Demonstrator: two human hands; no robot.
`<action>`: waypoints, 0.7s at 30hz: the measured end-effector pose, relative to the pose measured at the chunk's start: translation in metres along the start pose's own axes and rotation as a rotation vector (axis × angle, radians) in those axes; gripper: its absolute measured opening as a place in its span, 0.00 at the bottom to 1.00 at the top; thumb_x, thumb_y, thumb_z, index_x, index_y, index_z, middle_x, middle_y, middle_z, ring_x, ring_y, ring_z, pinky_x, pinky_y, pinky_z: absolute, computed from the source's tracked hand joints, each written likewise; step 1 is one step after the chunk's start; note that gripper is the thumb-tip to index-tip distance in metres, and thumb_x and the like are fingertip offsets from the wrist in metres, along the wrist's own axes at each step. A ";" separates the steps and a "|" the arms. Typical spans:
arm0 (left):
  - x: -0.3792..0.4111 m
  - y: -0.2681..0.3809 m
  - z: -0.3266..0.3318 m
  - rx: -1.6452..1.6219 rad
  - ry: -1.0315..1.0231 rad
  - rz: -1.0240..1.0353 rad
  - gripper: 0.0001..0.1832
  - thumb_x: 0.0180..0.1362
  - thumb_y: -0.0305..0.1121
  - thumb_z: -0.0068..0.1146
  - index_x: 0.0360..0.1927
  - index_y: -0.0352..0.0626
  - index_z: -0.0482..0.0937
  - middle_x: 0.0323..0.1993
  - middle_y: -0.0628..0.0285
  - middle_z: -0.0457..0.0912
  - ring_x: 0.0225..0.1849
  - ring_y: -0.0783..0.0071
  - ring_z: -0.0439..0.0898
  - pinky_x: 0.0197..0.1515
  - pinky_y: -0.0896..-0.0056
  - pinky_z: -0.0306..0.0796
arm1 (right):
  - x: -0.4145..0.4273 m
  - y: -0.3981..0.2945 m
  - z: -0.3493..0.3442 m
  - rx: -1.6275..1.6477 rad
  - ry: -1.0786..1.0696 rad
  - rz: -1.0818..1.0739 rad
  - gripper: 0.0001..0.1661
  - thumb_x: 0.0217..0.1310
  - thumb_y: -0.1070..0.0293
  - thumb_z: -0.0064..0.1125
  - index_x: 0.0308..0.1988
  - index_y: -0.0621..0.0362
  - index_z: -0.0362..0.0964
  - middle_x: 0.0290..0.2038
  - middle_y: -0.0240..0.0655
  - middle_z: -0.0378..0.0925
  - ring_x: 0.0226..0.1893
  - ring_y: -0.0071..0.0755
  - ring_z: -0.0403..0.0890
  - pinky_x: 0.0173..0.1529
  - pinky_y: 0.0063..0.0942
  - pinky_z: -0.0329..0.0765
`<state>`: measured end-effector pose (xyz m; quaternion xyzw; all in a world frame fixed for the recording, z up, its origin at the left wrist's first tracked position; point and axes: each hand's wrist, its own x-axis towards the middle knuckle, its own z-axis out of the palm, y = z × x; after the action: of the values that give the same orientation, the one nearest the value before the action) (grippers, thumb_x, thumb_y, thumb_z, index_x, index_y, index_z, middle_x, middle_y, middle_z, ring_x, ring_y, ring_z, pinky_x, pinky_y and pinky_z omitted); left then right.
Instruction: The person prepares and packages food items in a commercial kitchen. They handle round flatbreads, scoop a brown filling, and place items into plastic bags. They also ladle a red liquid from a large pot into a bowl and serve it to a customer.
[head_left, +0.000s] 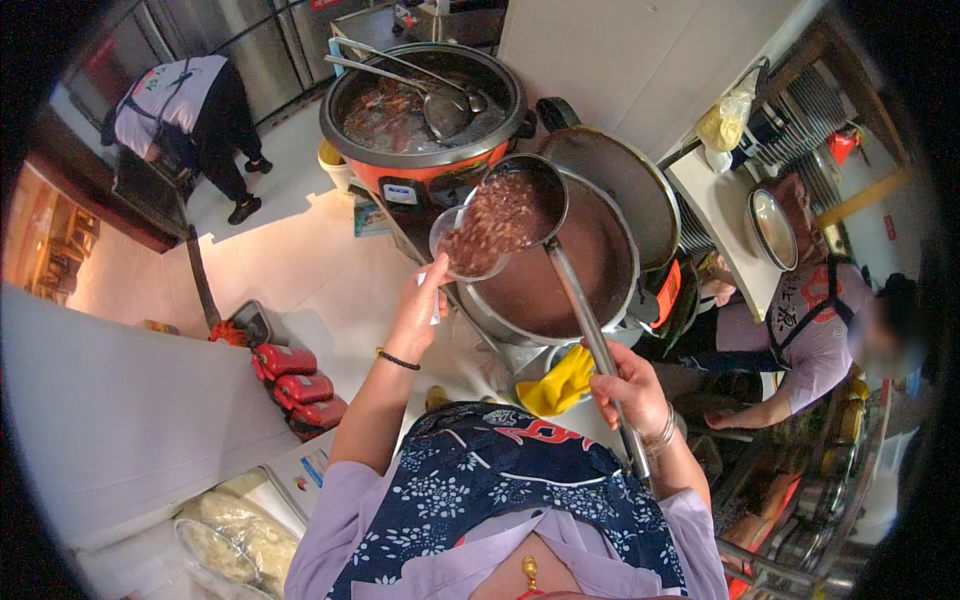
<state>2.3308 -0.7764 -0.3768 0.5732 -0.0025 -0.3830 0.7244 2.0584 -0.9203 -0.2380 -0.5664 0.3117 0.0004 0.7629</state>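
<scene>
My right hand (628, 386) grips the long metal handle of a ladle (525, 201). The ladle's bowl is tipped to the left, and reddish-brown grainy porridge (495, 217) pours from it into a clear plastic bowl (444, 225). My left hand (427, 300) holds that bowl by its near rim, with a white slip, perhaps paper, against the fingers. Beneath the ladle stands a large metal pot (628, 300) of brownish-red liquid. The bowl hangs over the pot's left edge; its inside is mostly covered by the porridge.
Behind the pot is an orange electric cooker (360, 176) with ladles across dark broth. A large round lid (622, 187) leans right of it. Yellow rubber gloves (555, 386) hang near me. Red fire extinguishers (300, 382) are left. One person (180, 97) bends far left; another (795, 330) is right.
</scene>
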 end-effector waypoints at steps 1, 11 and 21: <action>0.000 0.001 0.000 -0.005 -0.003 -0.004 0.31 0.53 0.56 0.62 0.47 0.37 0.74 0.34 0.65 0.77 0.20 0.86 0.67 0.21 0.81 0.63 | 0.000 0.000 0.001 -0.020 0.007 0.001 0.29 0.56 0.79 0.53 0.60 0.60 0.61 0.18 0.28 0.69 0.10 0.18 0.66 0.13 0.17 0.64; 0.000 0.000 -0.003 -0.024 -0.023 -0.009 0.28 0.53 0.55 0.62 0.46 0.40 0.74 0.34 0.66 0.76 0.20 0.86 0.67 0.21 0.81 0.63 | 0.005 0.006 0.005 -0.159 0.057 0.001 0.34 0.58 0.77 0.55 0.64 0.59 0.56 0.20 0.27 0.71 0.12 0.17 0.68 0.14 0.17 0.64; 0.003 -0.002 -0.006 -0.006 -0.018 -0.006 0.28 0.55 0.55 0.60 0.44 0.39 0.75 0.34 0.65 0.77 0.20 0.87 0.67 0.21 0.81 0.62 | 0.007 0.005 0.004 -0.194 0.062 0.001 0.34 0.57 0.77 0.55 0.63 0.60 0.56 0.19 0.27 0.70 0.11 0.17 0.67 0.13 0.17 0.64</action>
<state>2.3343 -0.7734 -0.3817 0.5675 -0.0063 -0.3902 0.7250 2.0643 -0.9173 -0.2446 -0.6371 0.3338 0.0133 0.6946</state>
